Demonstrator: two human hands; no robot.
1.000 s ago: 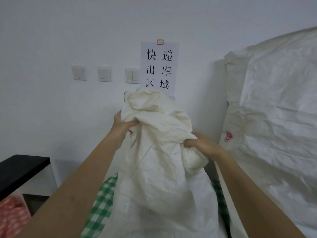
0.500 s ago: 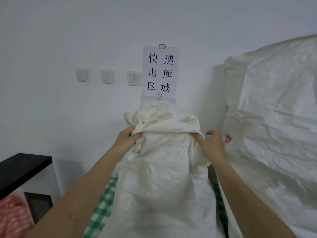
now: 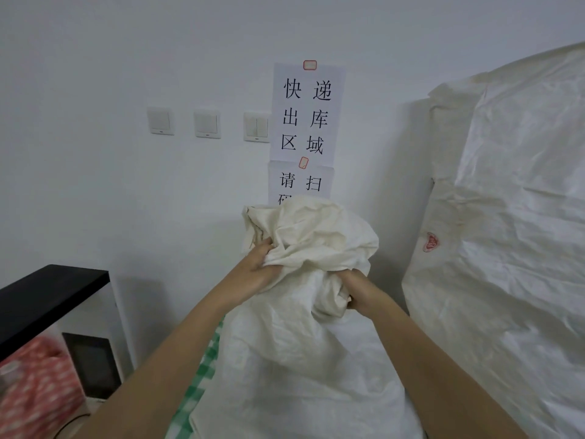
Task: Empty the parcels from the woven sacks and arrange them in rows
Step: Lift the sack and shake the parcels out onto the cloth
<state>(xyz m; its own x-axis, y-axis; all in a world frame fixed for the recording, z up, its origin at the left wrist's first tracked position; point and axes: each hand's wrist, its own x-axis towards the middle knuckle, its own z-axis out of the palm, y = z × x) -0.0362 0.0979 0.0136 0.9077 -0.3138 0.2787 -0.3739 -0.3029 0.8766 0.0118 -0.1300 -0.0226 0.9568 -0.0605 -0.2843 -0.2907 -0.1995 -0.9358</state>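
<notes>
Directly ahead of you, two paper signs (image 3: 306,112) with black characters are stuck one above the other on the far white wall, and the lower sign is partly hidden by the bunched top of the sack. Three light switches (image 3: 207,123) sit in a row just left of the signs. At the right, a much larger white sack (image 3: 512,223) leans up beside your working area, bearing a small red mark on its face. At the near left stands a black shelf (image 3: 47,293), with a dark-fronted box (image 3: 93,364) under it and a blurred red-and-white patterned item (image 3: 34,388) in the corner. A green checked cloth (image 3: 202,372) shows from under the left edge of the sack.

The sack (image 3: 300,359) you are working on stands upright in the centre, between your forearms. Your left hand (image 3: 258,269) has its fingers curled into the crumpled fabric near the top, on the left side. Your right hand (image 3: 359,291) is closed tightly around a gathered fold lower on the right side. No parcels are visible.
</notes>
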